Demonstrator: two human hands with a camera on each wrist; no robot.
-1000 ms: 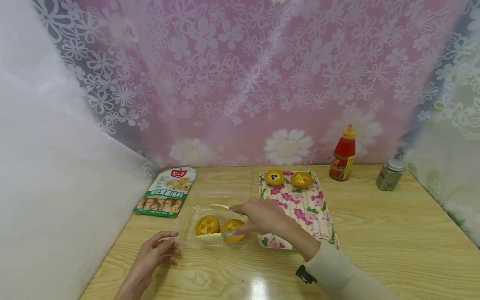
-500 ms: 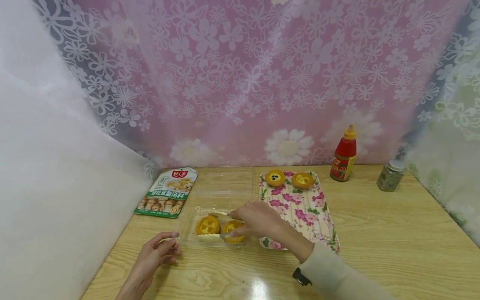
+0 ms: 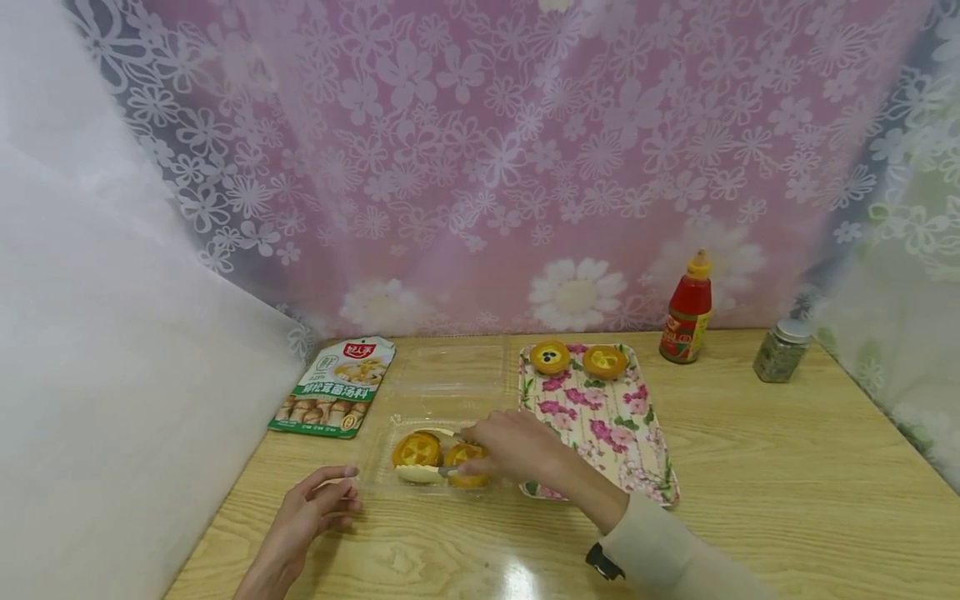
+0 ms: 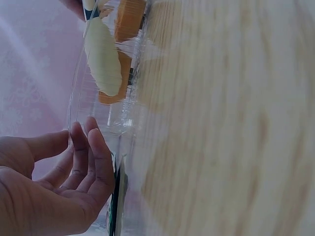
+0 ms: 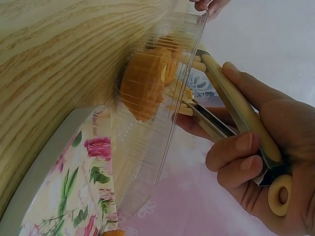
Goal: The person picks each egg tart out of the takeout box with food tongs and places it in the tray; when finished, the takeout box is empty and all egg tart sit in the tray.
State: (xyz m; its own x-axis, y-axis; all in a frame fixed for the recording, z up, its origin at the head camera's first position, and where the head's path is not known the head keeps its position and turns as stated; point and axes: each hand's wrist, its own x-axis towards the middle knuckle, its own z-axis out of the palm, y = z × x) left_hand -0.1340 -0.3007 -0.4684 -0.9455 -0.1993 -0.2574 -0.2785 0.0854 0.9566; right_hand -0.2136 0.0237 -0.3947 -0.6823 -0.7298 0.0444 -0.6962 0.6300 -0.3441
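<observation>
My right hand (image 3: 517,446) grips metal tongs (image 5: 216,113) with cream tips, fingers and thumb curled round both arms. In the head view the tips lie on both sides of the left tart (image 3: 417,450) inside the clear plastic box (image 3: 375,475); the right tart (image 3: 465,463) is partly under my hand. At the box's left edge, my left hand (image 3: 303,517) pinches the thin clear rim between thumb and fingertips, as the left wrist view shows (image 4: 64,182). The box's clear lid (image 3: 450,367) lies folded back behind it.
A flowered tray (image 3: 600,425) right of the box bears two tarts (image 3: 550,357) (image 3: 604,362) at its back. A green and white packet (image 3: 333,387) lies at the back left. A red sauce bottle (image 3: 686,312) and a spice jar (image 3: 782,352) stand at the back right.
The tong tips have drawn closer together around the left tart, and my right hand has moved slightly down. My left hand has stayed at the box's edge.
</observation>
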